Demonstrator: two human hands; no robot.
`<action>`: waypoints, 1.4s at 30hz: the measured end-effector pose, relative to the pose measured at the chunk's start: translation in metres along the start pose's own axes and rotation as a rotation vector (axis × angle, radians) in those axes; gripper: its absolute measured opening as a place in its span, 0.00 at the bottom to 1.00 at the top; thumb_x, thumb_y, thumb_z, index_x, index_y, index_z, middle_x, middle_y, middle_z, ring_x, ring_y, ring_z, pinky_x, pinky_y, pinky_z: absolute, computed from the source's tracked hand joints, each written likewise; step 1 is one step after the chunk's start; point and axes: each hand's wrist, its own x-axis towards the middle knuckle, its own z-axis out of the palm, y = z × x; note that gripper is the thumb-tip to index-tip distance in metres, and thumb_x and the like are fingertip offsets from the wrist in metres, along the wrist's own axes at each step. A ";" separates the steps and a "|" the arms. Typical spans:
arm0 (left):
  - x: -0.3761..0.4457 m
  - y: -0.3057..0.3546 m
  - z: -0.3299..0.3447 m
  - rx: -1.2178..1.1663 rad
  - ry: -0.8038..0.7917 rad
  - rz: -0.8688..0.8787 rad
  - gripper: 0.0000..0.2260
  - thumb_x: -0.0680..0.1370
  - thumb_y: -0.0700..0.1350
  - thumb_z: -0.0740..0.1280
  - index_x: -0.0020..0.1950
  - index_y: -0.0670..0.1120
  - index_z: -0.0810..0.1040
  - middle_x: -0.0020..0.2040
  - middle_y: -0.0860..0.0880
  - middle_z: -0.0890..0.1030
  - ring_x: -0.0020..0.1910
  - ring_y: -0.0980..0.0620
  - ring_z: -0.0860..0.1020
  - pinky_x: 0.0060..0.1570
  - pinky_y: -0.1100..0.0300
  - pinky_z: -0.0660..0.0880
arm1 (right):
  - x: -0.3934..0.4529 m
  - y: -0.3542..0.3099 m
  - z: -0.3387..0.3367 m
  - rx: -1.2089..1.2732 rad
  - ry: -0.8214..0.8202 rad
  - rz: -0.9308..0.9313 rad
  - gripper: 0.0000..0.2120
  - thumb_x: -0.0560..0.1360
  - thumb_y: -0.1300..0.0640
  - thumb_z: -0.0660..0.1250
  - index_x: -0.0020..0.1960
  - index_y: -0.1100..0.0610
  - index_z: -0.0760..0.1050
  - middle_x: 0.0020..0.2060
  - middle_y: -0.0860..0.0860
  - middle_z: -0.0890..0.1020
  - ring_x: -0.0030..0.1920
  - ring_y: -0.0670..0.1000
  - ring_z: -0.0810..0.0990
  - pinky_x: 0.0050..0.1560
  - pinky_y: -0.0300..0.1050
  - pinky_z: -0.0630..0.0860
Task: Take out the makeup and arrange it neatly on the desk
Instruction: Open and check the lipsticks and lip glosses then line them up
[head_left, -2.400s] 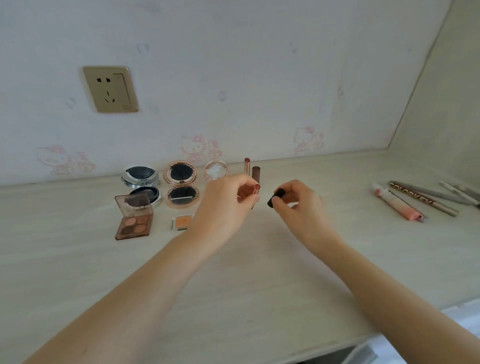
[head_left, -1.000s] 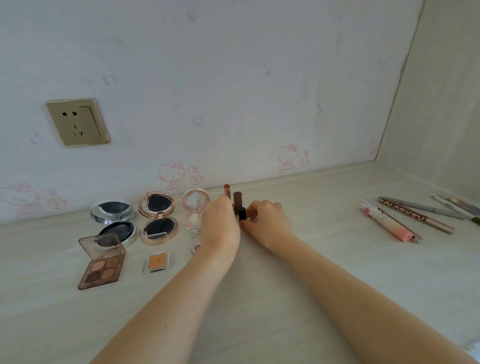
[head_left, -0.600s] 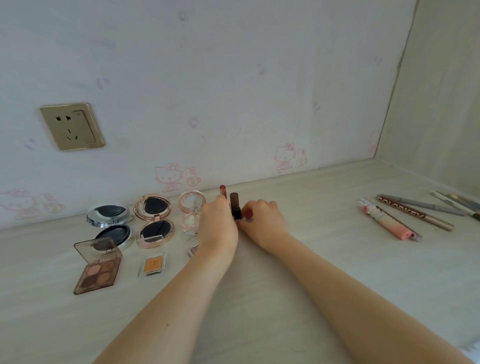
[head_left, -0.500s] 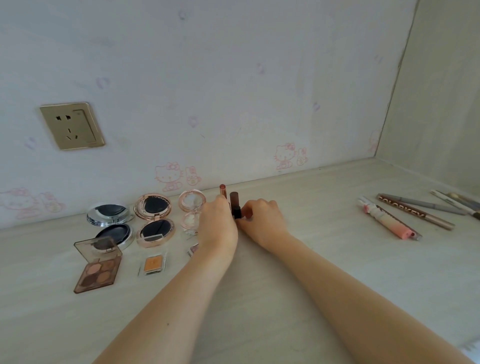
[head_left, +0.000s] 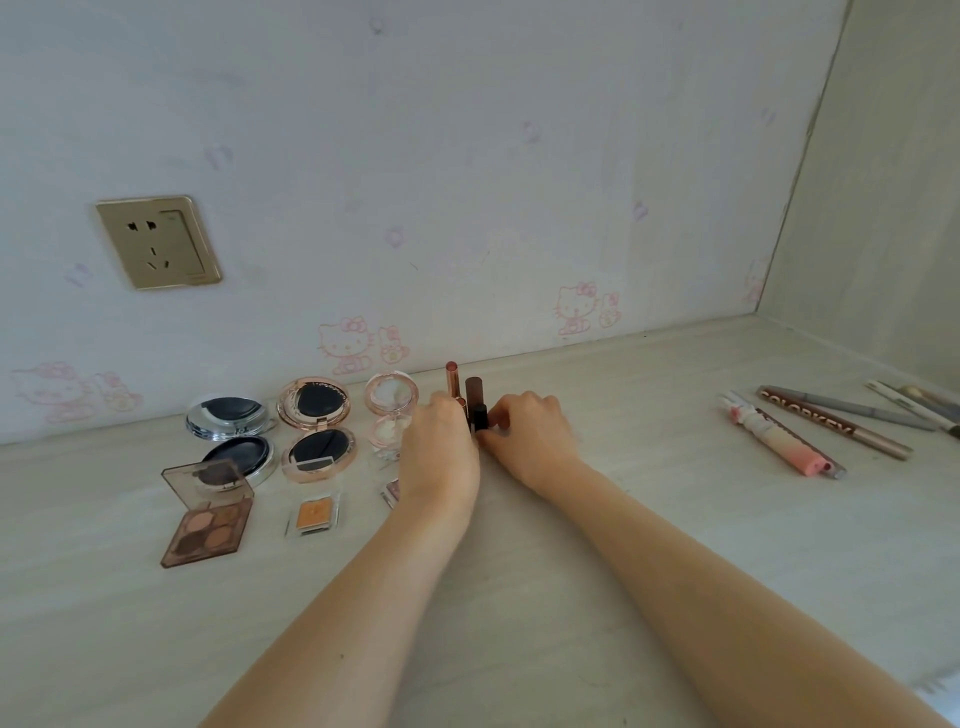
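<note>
Both hands meet at the desk's (head_left: 519, 597) back edge: my right hand (head_left: 535, 436) pinches a small black lipstick (head_left: 480, 417), standing it beside upright ones. What my left hand (head_left: 439, 452) grips, I cannot tell.

Pale wood-grain desk (head_left: 649, 519) — open compacts (head_left: 317, 426), eyeshadow palette (head_left: 208, 514), upright lipsticks (head_left: 452, 382), pencils (head_left: 831, 421)

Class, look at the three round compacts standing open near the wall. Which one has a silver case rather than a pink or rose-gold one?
The silver compact farthest left, directly behind the brown eyeshadow palette. The rose-gold compact and the small clear pink compact stand to its right.
</note>
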 end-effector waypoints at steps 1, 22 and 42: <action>-0.003 -0.001 -0.001 -0.007 0.006 -0.007 0.07 0.77 0.35 0.62 0.54 0.39 0.72 0.50 0.41 0.78 0.51 0.42 0.78 0.38 0.56 0.67 | 0.000 0.000 0.000 -0.001 -0.001 -0.003 0.13 0.73 0.48 0.66 0.54 0.53 0.78 0.51 0.52 0.78 0.55 0.56 0.70 0.47 0.47 0.68; -0.048 -0.046 -0.011 -0.254 -0.141 0.315 0.28 0.71 0.26 0.57 0.65 0.48 0.72 0.59 0.50 0.79 0.60 0.52 0.75 0.56 0.66 0.66 | -0.051 0.011 -0.052 0.038 -0.020 -0.022 0.12 0.78 0.50 0.62 0.56 0.55 0.76 0.50 0.50 0.80 0.56 0.53 0.70 0.55 0.46 0.70; -0.050 0.084 0.038 -0.397 -0.293 0.551 0.14 0.75 0.35 0.60 0.57 0.45 0.78 0.54 0.48 0.81 0.55 0.50 0.77 0.56 0.59 0.72 | -0.100 0.126 -0.167 -0.352 0.047 0.115 0.10 0.76 0.54 0.64 0.56 0.55 0.76 0.52 0.52 0.78 0.57 0.56 0.73 0.58 0.45 0.67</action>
